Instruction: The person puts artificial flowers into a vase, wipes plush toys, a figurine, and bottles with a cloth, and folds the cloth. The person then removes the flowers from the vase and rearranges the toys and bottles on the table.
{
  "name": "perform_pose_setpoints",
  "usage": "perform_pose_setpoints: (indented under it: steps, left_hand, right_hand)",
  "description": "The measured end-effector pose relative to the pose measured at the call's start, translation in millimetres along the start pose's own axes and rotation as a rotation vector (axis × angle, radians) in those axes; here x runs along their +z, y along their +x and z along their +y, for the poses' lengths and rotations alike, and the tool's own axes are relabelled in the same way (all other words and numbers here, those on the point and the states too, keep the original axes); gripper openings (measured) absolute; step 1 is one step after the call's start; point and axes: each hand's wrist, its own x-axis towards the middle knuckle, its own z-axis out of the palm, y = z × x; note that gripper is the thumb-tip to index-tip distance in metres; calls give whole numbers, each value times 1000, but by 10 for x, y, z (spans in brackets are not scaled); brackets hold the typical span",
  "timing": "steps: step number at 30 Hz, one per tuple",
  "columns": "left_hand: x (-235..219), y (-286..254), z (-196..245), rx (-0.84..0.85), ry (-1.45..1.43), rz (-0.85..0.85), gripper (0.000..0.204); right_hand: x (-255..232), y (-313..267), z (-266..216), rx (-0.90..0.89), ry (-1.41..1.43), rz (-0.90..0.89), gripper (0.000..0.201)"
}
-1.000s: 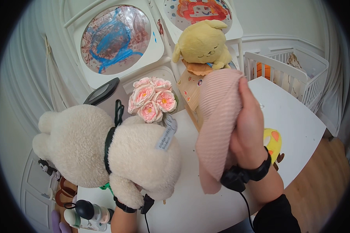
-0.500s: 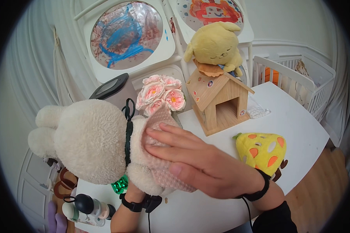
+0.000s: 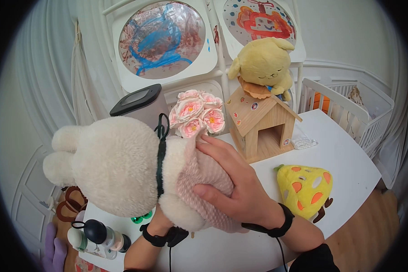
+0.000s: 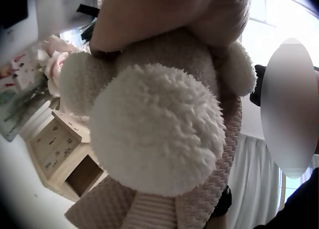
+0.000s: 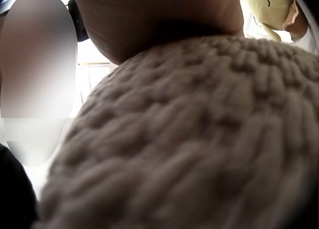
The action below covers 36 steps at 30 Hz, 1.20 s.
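A fluffy white plush toy [image 3: 115, 165] with rounded ears lies sideways in front of me, a dark green cord [image 3: 161, 163] round its neck. My left hand [image 4: 164, 15] holds its body from underneath; in the head view the toy hides those fingers. Over the toy's lower body lies a pink knitted cloth [image 3: 204, 181]. My right hand [image 3: 233, 177] grips the cloth against the toy, thumb and fingers spread round it, fingertips at the cloth's upper edge. From below, the left wrist view shows fluffy white plush [image 4: 154, 129] with the cloth [image 4: 149, 211] hanging behind it.
Pink flowers [image 3: 197, 113] and a grey device [image 3: 143, 106] stand behind the toy. A wooden house [image 3: 263, 122] bears a yellow plush [image 3: 263, 63]. At right on the white table [image 3: 349, 149] lies a spotted yellow plush [image 3: 303, 190]. Bottles [image 3: 99, 235] stand at lower left.
My right hand has brought the pink cloth from the right down onto the white toy, then moved its fingers from flat on the cloth to spread round it. The view has shifted slightly.
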Motion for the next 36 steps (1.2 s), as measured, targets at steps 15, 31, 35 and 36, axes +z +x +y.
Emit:
perform_pose_setpoints:
  steps: [15, 31, 35, 36]
  left_hand:
    - [-365, -458, -17, -96, -75, -2, 69]
    - [38, 292, 54, -145, -191, -34, 70]
    - [-26, 83, 3, -151, -212, -24, 70]
    - [-41, -14, -26, -153, -219, -22, 70]
  right_hand:
    - [-117, 12, -2, 509, 356, 77, 37]
    - [-166, 53, 152, 520, 541, 403, 31]
    - [-155, 64, 172, 531, 612, 419, 29]
    - [-152, 66, 193, 532, 612, 418, 29]
